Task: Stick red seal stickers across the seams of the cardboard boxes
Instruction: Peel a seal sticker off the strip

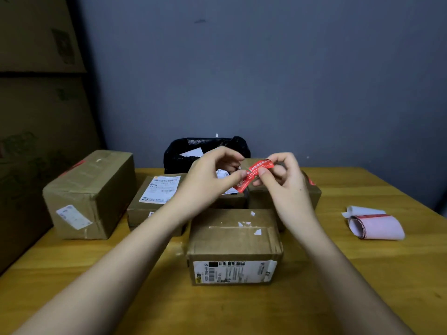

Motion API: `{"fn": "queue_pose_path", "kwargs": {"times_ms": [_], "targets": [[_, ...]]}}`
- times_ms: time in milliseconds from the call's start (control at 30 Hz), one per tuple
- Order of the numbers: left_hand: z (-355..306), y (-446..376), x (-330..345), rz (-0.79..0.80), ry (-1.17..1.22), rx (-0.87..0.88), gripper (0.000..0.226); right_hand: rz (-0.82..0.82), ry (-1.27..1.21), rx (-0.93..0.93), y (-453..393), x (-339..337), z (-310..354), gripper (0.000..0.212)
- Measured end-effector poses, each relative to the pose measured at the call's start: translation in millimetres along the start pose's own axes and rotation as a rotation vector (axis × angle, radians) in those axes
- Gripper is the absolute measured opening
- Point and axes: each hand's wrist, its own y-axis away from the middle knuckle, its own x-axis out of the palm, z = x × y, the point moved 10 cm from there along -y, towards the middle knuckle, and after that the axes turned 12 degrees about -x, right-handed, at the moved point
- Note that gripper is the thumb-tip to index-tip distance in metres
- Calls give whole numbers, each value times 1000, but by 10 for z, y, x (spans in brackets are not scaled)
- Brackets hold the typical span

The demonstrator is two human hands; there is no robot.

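Left hand [212, 175] and right hand [280, 180] both pinching red seal sticker [254, 174], held clear above nearest box [234, 238]. Bare bench [362, 274] right, up to sticker roll [377, 226]. White print on sticker unreadable.

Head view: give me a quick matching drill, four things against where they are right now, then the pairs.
Things:
1. red seal sticker
2. sticker roll
3. black bag
4. barcode box

Places:
A. against the wall, behind the boxes
B. pinched between both hands, above the boxes
C. lying on the table, far right
D. nearest the camera, under the hands

Pairs: 1-B, 2-C, 3-A, 4-D. The left hand and right hand both pinch the sticker.
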Motion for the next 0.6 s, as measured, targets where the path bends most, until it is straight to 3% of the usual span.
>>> {"fn": "queue_pose_path", "kwargs": {"times_ms": [167,333,600], "targets": [[-25,-190,32,105,158,-92,7,-8,0,5,-159,16,54,22],[13,-258,37,137,166,-106,13,-4,-37,52,-297,52,42,19],[-195,-249,-103,-7,-111,105,19,87,-46,147,-460,167,-52,16]]}}
